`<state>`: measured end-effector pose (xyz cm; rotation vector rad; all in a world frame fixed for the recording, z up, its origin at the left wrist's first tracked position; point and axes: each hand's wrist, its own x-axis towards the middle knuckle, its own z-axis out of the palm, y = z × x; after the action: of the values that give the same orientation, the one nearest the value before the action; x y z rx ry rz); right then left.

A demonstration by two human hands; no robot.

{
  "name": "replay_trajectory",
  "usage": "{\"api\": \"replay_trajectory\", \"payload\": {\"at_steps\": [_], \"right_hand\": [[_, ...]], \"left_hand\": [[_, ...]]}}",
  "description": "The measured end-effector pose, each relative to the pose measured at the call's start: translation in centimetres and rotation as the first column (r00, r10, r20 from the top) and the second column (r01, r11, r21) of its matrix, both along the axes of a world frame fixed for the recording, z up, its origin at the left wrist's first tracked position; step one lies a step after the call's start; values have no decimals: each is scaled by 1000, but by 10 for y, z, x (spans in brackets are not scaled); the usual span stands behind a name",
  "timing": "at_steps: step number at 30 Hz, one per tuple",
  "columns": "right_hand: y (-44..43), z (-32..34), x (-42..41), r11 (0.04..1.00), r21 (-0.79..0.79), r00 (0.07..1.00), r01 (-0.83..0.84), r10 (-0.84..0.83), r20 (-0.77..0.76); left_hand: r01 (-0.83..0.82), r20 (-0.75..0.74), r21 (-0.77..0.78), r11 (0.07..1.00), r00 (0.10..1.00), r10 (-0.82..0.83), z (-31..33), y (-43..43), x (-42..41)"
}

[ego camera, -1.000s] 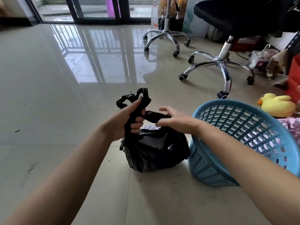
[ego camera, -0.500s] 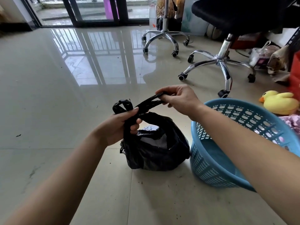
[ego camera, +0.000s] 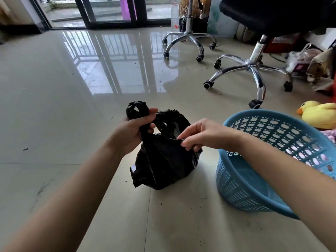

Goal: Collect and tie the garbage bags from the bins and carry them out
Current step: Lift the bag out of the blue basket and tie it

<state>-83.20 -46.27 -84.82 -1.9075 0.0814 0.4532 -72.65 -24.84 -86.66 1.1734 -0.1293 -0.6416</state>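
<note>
A small black garbage bag (ego camera: 161, 166) sits on the tiled floor in front of me. My left hand (ego camera: 135, 130) is closed around one twisted handle of the bag, whose loop sticks up above my fist. My right hand (ego camera: 201, 134) pinches the bag's plastic at its top right side, fingers curled on the film. The other twisted handle lies over the bag's top between my hands. A blue perforated plastic bin (ego camera: 258, 182) lies tipped on its side just right of the bag, and I see no liner in it.
Two office chairs on chrome wheeled bases (ego camera: 254, 68) (ego camera: 189, 39) stand behind. A yellow plush duck (ego camera: 320, 113) and clutter with bags (ego camera: 309, 60) lie at the right. Glass sliding doors (ego camera: 109, 10) close the far side. Small crumbs dot the floor (ego camera: 54, 106) near the bag.
My right hand has let go of the raised handle and come down to the bag's upper right side. My left hand keeps its grip on the other handle.
</note>
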Motion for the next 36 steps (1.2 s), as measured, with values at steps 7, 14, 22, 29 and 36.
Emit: {"api": "replay_trajectory", "payload": {"at_steps": [7, 14, 22, 29, 36], "right_hand": [[0, -8, 27, 938, -261, 924, 227, -123, 361], [28, -29, 42, 973, -206, 967, 101, -47, 252], [49, -37, 29, 916, -363, 944, 170, -45, 328], [50, -55, 16, 978, -171, 993, 119, -116, 28], [51, -49, 11, 816, 484, 946, 316, -306, -102]], "left_hand": [[144, 188, 135, 980, 968, -168, 20, 6, -11], [-8, 433, 507, 862, 867, -247, 24, 13, -9], [-369, 337, 345, 863, 907, 253, -1, 10, -13], [-371, -268, -223, 901, 912, 310, -7, -2, -16], [-261, -186, -120, 958, 954, 237, -6, -4, -24]]}}
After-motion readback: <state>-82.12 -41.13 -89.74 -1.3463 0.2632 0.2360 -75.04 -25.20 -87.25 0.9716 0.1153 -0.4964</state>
